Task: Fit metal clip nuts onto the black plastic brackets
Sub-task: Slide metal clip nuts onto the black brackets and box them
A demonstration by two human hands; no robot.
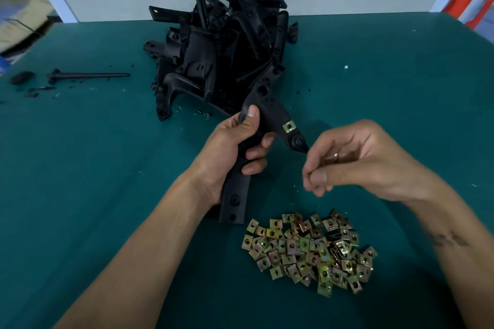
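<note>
my left hand (235, 147) grips the black bracket (267, 112) around its middle; one clip nut (289, 126) sits on its upper arm. my right hand (347, 160) is beside it, fingers curled; i cannot tell if it holds anything. the loose clip nuts (310, 251) lie just below on the green table (107, 168).

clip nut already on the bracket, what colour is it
Yellowish gold with a greenish sheen: the clip nut on the black bracket, seen in the head view.

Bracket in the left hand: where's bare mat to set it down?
Bare green mat lies left of the left hand, below the loose black rod. More lies right of the bracket pile. The clip nuts crowd the near centre.
</note>
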